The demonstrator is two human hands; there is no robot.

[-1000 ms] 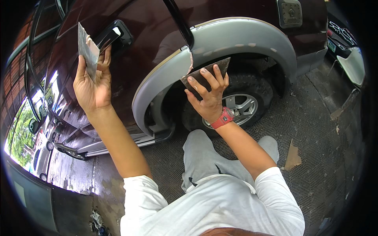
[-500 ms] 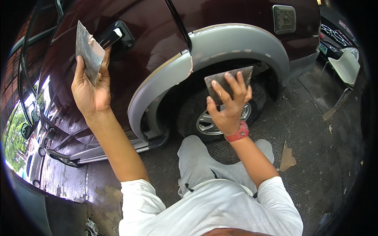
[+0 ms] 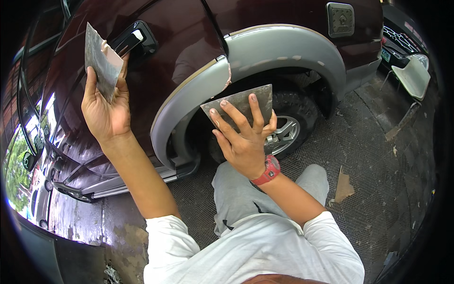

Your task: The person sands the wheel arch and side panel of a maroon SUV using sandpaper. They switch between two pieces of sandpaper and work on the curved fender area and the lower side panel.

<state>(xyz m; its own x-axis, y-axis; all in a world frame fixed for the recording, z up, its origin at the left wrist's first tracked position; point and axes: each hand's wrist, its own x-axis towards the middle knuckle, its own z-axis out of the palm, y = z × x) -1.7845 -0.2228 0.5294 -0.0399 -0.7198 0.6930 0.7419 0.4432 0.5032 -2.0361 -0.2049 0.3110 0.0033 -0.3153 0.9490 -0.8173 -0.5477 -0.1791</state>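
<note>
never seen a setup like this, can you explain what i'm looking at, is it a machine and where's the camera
There's no machine: these are a person's bare hands. The camera sits on the person's head, looking down; its very wide lens bends straight edges.

The left hand holds a thin gray plate bearing pinkish paste. The right hand, with a red watch on its wrist, holds another thin plate, fingers spread across it.

Beyond them is a dark red vehicle; its silver wheel-arch trim shows similar pinkish material at a seam. A brown scrap lies on the dark textured floor.
</note>
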